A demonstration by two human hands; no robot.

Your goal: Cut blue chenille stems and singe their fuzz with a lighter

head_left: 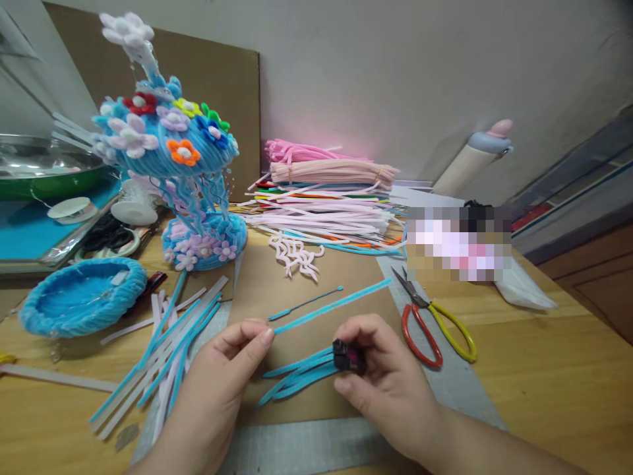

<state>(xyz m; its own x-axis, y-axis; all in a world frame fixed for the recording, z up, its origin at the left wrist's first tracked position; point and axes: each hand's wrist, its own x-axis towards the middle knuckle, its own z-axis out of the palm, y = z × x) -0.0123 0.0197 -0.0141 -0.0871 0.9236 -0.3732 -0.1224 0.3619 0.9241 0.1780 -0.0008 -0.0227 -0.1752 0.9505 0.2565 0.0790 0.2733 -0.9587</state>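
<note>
My left hand pinches the left end of a straight blue pipe cleaner between thumb and forefinger. The stem slants up to the right above the brown board. In my right hand is a small black device with a purplish body, mostly hidden by the fingers; its exact kind is unclear. Several blue pipe cleaners lie just left of the device. Behind the held stem lies a thinner piece, its middle dark and its ends fuzzy blue.
Scissors with red and yellow handles lie open at right. A flower-covered blue lamp-shaped craft stands at left, near a blue fuzzy bowl and loose strips. Pipe cleaner bundles and curled pale pieces lie behind.
</note>
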